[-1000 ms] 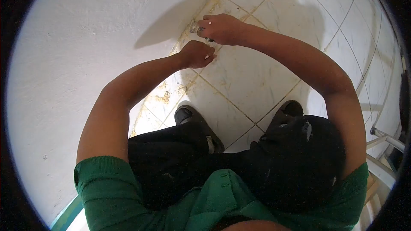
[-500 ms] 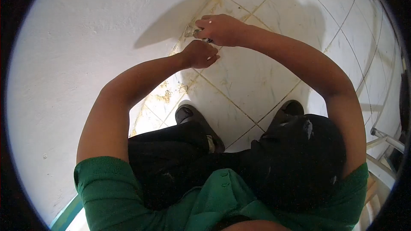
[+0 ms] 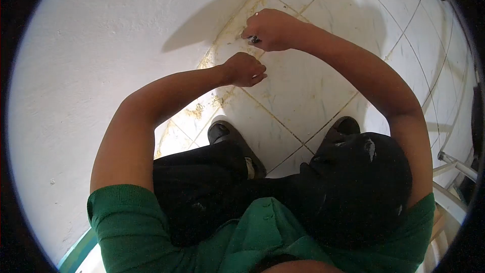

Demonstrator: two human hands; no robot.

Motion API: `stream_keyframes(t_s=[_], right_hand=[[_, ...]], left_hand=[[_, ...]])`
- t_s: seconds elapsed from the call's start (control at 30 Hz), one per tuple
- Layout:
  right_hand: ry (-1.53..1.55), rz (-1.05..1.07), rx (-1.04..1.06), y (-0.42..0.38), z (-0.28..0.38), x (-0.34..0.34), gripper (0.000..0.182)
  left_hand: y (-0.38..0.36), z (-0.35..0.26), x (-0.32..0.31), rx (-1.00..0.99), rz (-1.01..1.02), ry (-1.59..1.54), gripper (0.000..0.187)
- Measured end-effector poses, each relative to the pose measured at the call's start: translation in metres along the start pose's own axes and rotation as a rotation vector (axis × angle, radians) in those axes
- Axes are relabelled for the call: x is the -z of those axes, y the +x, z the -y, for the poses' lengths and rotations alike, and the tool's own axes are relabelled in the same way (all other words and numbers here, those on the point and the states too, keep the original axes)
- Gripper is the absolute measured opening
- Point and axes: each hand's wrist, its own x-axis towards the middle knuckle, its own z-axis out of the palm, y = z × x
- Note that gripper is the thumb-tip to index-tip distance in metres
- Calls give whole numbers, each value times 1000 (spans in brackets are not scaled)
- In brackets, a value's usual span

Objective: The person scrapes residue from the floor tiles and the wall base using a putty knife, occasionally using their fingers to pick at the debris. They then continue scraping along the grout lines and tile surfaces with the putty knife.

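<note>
My right hand (image 3: 275, 30) is closed around a small scraper (image 3: 254, 39), just above the floor tiles near the foot of the wall. The dark end of its handle pokes out below my fingers, and the blade is mostly hidden now. Below and to the left, my left hand (image 3: 244, 69) is curled closed, apart from the right one. Whatever its fingers may hold is hidden. Yellowish-brown residue (image 3: 196, 111) lies in crumbs and smears along the joint between wall and floor.
The white wall (image 3: 101, 60) rises on the left. Pale marbled tiles (image 3: 288, 96) with dirty grout lines spread ahead. Two dark shoes (image 3: 235, 144) (image 3: 346, 127) stand on them. At the right is a white metal frame (image 3: 457, 167), and a teal edge (image 3: 78, 250) shows at lower left.
My right hand has drawn the scraper up and right, away from the wall joint, so the blade shows less. My left hand has shifted slightly right and down; the gap between the hands is wider.
</note>
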Motion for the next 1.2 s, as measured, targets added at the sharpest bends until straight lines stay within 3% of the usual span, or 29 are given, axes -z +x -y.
stream_keyframes(t_s=[0.13, 0.33, 0.6, 0.87, 1.2], right_hand=[[39, -121, 44, 4, 2, -13, 24], [21, -89, 130, 6, 14, -44, 28], [-1, -56, 2, -8, -6, 1, 26], [100, -249, -79, -5, -21, -10, 26], [-13, -60, -47, -16, -26, 2, 31]], left_hand=[[-4, -4, -3, -15, 38, -23, 27], [-7, -1, -13, -61, 4, 3, 25], [0, -5, -4, -39, 21, -24, 24], [1, -3, -5, -9, 47, -9, 25], [-1, -1, -3, 17, 27, -40, 32]])
